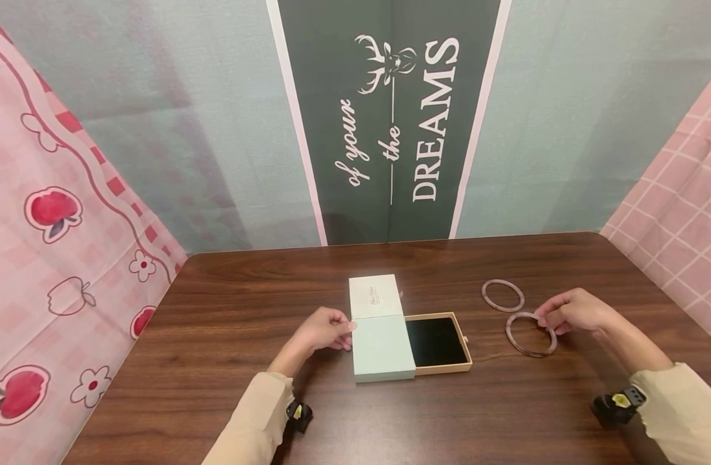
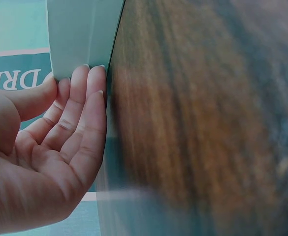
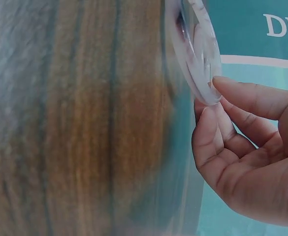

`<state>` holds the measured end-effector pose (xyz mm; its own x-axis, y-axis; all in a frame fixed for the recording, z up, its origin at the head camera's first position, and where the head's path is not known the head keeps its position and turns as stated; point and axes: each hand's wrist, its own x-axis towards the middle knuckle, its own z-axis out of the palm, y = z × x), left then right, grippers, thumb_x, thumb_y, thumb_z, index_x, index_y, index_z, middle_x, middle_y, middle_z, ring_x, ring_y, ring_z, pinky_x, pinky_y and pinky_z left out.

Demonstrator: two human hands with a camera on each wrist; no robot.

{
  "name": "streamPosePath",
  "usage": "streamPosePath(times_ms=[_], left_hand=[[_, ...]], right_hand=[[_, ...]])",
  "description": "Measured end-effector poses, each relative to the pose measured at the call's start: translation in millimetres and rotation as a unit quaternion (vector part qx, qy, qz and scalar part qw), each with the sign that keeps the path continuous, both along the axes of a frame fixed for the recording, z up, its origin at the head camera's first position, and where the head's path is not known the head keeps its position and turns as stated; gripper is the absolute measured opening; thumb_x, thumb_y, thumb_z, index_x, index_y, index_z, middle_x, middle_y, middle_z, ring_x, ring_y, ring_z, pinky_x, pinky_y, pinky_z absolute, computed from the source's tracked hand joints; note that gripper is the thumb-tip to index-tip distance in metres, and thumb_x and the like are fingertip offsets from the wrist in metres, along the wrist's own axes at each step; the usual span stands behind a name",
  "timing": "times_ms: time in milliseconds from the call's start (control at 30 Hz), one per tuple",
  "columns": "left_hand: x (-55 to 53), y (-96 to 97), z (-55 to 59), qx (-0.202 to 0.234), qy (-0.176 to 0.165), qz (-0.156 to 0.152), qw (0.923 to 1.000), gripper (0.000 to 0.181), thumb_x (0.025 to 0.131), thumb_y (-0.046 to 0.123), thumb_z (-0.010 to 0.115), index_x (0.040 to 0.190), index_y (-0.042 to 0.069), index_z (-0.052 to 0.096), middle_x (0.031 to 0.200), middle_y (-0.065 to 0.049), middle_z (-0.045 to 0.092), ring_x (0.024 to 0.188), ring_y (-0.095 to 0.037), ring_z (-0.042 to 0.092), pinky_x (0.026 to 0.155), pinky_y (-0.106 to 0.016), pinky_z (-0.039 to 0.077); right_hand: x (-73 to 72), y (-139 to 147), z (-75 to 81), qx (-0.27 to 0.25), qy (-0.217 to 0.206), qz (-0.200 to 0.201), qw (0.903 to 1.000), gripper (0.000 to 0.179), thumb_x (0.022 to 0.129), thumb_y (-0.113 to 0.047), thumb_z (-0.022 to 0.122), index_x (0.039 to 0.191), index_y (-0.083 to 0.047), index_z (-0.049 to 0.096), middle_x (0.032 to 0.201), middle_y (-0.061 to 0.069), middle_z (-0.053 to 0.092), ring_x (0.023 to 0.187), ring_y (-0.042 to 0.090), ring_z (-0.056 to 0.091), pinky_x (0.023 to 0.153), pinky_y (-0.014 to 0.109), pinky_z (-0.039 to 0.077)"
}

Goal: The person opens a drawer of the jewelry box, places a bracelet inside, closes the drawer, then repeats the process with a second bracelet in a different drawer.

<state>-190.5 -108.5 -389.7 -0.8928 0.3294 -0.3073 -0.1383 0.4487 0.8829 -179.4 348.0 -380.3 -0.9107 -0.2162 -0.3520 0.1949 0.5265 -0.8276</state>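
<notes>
A pale mint drawer box (image 1: pixel 383 349) lies on the table, its black-lined inner tray (image 1: pixel 468 356) slid out to the right. My left hand (image 1: pixel 327 328) holds the box at its left side, thumb at the top edge and fingertips against the side wall (image 2: pixel 84 39). On the right, my right hand (image 1: pixel 576 312) pinches a pale mauve bangle (image 1: pixel 509 332) between thumb and fingers. The bangle looks glossy and slightly translucent in the right wrist view, tilted up in the grip. A second, similar bangle (image 1: pixel 486 297) lies flat just behind it.
A white printed flap (image 1: pixel 361 297) extends behind the box on the dark wood table (image 1: pixel 245 278). Printed cloth (image 1: pixel 216 161) hangs behind the table, and pink cloths (image 1: pixel 41 258) flank both sides.
</notes>
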Motion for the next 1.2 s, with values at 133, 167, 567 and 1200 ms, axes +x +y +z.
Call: streamPosePath(times_ms=[133,167,567,1200], left_hand=[[0.2,0.0,0.1,-0.001,0.0,-0.001,1.0,0.019,0.09,0.01,0.058,0.079,-0.005,0.059,0.065,-0.01,0.062,0.06,-0.017,0.062,0.06,-0.033,0.054],[0.2,0.0,0.0,-0.001,0.0,-0.001,1.0,0.018,0.09,0.01,0.058,0.079,-0.005,0.059,0.065,-0.01,0.062,0.06,-0.017,0.062,0.06,-0.033,0.054],[0.4,-0.3,0.3,0.003,-0.002,-0.002,1.0,0.018,0.09,0.01,0.058,0.079,-0.005,0.059,0.065,-0.01,0.062,0.06,-0.017,0.062,0.061,-0.033,0.054],[0.5,0.7,-1.2,0.005,-0.002,-0.001,1.0,0.019,0.09,0.01,0.058,0.079,-0.005,0.059,0.065,-0.012,0.062,0.06,-0.018,0.062,0.06,-0.033,0.054]], right_hand=[[-0.2,-2,2.2,0.003,0.0,-0.006,1.0,0.027,0.079,0.0,0.063,0.096,0.021,0.057,0.073,0.003,0.065,0.063,0.011,0.058,0.058,0.029,0.052],[-0.3,-2,2.4,0.002,-0.001,-0.007,1.0,0.027,0.079,0.0,0.063,0.095,0.021,0.057,0.073,0.003,0.065,0.063,0.011,0.058,0.058,0.029,0.052],[-1.2,-8,11.6,0.0,0.021,-0.022,0.9995,0.026,0.078,0.004,0.059,0.096,0.022,0.056,0.077,0.007,0.066,0.065,0.012,0.059,0.059,0.03,0.053],[-3.3,-33,33.3,-0.001,0.048,-0.032,0.9983,0.032,0.08,-0.001,0.061,0.102,0.021,0.054,0.082,0.013,0.066,0.067,0.013,0.061,0.062,0.031,0.054]])
